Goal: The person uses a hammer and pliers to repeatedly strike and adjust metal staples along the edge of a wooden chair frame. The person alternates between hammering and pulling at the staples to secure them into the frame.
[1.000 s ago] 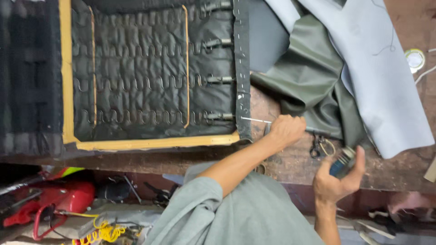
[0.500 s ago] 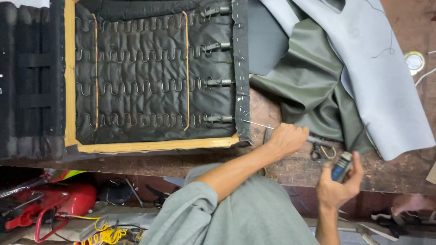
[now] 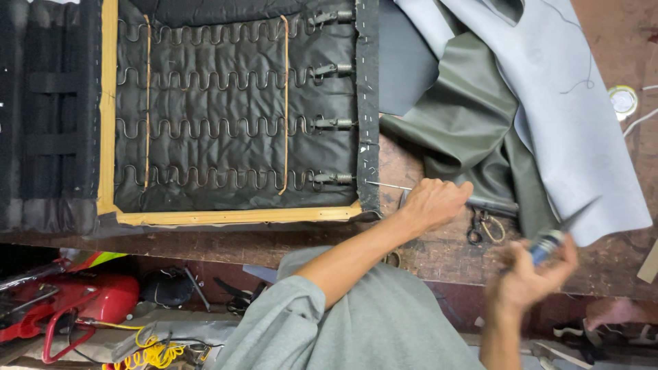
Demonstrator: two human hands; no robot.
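Upholstery work on the seat frame [image 3: 233, 116] looks to be in a middle stage: the zigzag springs [image 3: 219, 130] and their black backing are fixed in place, and a row of staples shows along the black fabric strip [image 3: 368, 103] on the frame's right side, but the green leatherette [image 3: 466, 123] and grey cloth [image 3: 569, 116] lie loose on the wooden workbench [image 3: 439, 253], not yet mounted.

The left hand [image 3: 433, 203] is closed around a thin metal rod tool [image 3: 387, 186], whose tip points at the lower right corner of the frame, just beside the fabric strip. The forearm reaches out from the grey sleeve [image 3: 288, 322], wrist rather straight. The right hand [image 3: 531, 277] is raised near the bench edge and blurred; its fingers are wrapped on a small blue-handled tool [image 3: 548, 241]. Scissors [image 3: 480, 226] lie between both hands.
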